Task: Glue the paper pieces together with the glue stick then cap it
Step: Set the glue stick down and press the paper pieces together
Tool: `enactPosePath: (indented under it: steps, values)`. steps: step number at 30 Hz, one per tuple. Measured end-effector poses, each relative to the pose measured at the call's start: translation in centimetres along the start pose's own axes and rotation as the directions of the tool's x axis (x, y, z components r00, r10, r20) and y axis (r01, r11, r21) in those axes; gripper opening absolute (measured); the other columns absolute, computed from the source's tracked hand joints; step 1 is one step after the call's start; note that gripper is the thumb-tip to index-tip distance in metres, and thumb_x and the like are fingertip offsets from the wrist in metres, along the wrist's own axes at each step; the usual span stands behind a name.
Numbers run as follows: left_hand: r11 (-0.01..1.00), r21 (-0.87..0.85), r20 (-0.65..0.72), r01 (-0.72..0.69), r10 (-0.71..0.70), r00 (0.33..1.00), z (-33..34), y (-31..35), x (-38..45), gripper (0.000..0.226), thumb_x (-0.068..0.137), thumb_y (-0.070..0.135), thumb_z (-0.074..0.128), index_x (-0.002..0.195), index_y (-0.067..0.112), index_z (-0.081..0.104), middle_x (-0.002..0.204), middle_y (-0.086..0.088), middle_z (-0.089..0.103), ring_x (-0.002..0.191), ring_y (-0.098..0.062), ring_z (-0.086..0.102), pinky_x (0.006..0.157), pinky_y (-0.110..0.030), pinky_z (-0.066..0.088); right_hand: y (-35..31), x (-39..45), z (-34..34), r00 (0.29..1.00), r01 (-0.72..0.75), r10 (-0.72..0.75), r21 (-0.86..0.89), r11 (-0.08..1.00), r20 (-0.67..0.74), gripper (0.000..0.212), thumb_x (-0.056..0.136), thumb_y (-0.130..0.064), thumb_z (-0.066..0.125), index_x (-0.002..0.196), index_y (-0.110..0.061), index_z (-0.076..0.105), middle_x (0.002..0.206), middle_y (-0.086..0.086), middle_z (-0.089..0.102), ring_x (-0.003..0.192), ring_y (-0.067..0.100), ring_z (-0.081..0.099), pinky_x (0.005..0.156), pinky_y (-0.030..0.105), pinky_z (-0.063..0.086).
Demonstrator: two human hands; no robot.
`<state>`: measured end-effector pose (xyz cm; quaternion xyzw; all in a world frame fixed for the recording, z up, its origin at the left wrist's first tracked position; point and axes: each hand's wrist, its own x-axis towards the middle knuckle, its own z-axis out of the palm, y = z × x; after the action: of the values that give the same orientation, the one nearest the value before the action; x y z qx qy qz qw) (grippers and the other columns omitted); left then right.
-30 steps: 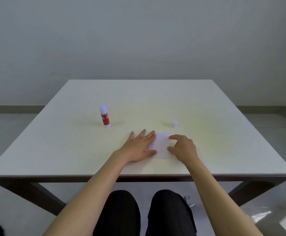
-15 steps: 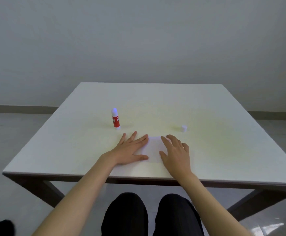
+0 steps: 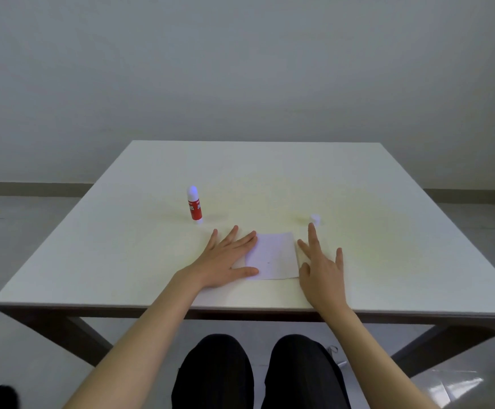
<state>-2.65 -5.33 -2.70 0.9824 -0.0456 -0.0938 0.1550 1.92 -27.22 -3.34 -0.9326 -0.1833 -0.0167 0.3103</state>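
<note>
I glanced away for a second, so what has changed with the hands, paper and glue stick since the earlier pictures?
The right hand has come off the paper to its right edge, fingers spread open, pointing toward the small white cap. The left hand stays flat on the paper's left side. The glue stick still stands uncapped; nothing was picked up.

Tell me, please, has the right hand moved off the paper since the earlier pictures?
Yes. The right hand has slid rightward off the paper, with its fingers now pointing toward the cap.
</note>
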Motion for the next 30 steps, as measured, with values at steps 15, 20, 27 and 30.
enactPosePath:
  steps: [15, 20, 27, 30]
  values:
    - [1.0, 0.002, 0.012, -0.009, 0.009, 1.0, -0.2, 0.3, 0.0, 0.074, 0.093, 0.056, 0.037, 0.152, 0.03, 0.0, 0.16, 0.018, -0.005, 0.147, -0.01, -0.015, 0.117, -0.045, -0.016, -0.7, 0.6, 0.1, 0.992, 0.105, -0.105, 0.0, 0.994, 0.065, 0.088, 0.085, 0.004, 0.039, 0.148, -0.028, -0.014, 0.14, -0.011, 0.052, 0.138, 0.009, 0.034, 0.117, 0.046, -0.009]
    - [1.0, 0.003, 0.008, 0.022, -0.022, 1.0, -0.4, -0.8, -0.7, 0.074, 0.093, 0.057, 0.037, 0.152, 0.031, 0.0, 0.16, 0.018, -0.004, 0.147, -0.011, -0.015, 0.117, -0.045, -0.016, -1.6, 0.7, 0.8, 0.989, 0.128, -0.127, -0.001, 0.992, 0.07, 0.086, 0.086, 0.005, 0.037, 0.149, -0.026, -0.013, 0.141, -0.011, 0.052, 0.144, 0.011, 0.022, 0.117, 0.047, -0.008]
    - [0.999, -0.012, 0.024, 0.037, -0.036, 0.999, -0.7, -1.3, -0.9, 0.074, 0.093, 0.056, 0.037, 0.152, 0.031, -0.001, 0.16, 0.017, -0.004, 0.148, -0.011, -0.014, 0.118, -0.043, -0.015, -2.8, 0.6, 2.2, 0.997, 0.053, -0.052, -0.022, 0.998, 0.052, 0.08, 0.09, 0.001, 0.034, 0.149, -0.025, -0.013, 0.147, -0.006, 0.045, 0.148, 0.016, 0.009, 0.117, 0.046, -0.008]
    - [1.0, -0.02, 0.031, 0.023, -0.022, 0.999, -0.8, -1.1, -0.8, 0.074, 0.093, 0.055, 0.038, 0.152, 0.031, 0.0, 0.16, 0.018, -0.004, 0.148, -0.01, -0.014, 0.118, -0.043, -0.014, -2.9, 0.8, 2.3, 0.996, 0.077, -0.075, -0.04, 0.996, 0.053, 0.081, 0.09, 0.0, 0.035, 0.149, -0.025, -0.014, 0.145, -0.008, 0.047, 0.148, 0.017, 0.009, 0.117, 0.047, -0.008]
